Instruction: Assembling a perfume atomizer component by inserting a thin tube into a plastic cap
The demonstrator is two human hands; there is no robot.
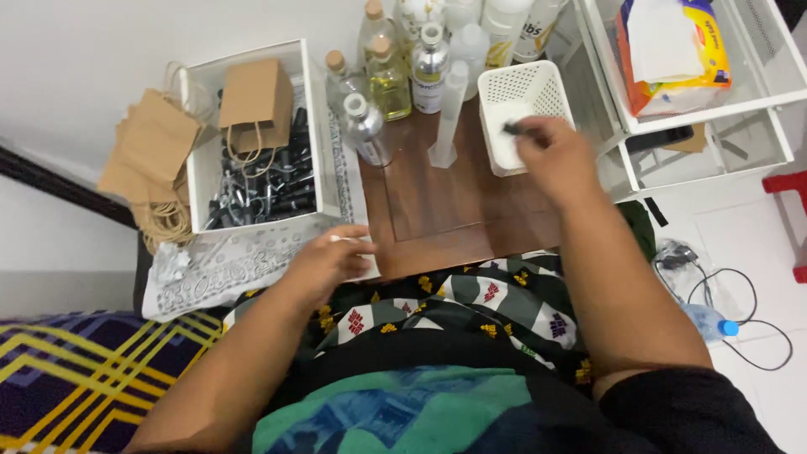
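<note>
My right hand (551,155) reaches over a small white perforated basket (538,88) on a low brown wooden table (445,210), its fingers pinched on a small dark piece (510,129) at the basket's mouth. My left hand (329,261) rests at the table's near left edge, fingers curled around a small pale object (343,240) that is mostly hidden. A tall clear measuring cylinder (450,113) stands just left of the basket.
Several glass and plastic bottles (395,59) crowd the table's far side. A white bin (252,143) of small black parts and a brown paper bag sits left, more paper bags beside it. A white wire rack (714,92) holds a tissue pack at right. Cables lie on the floor.
</note>
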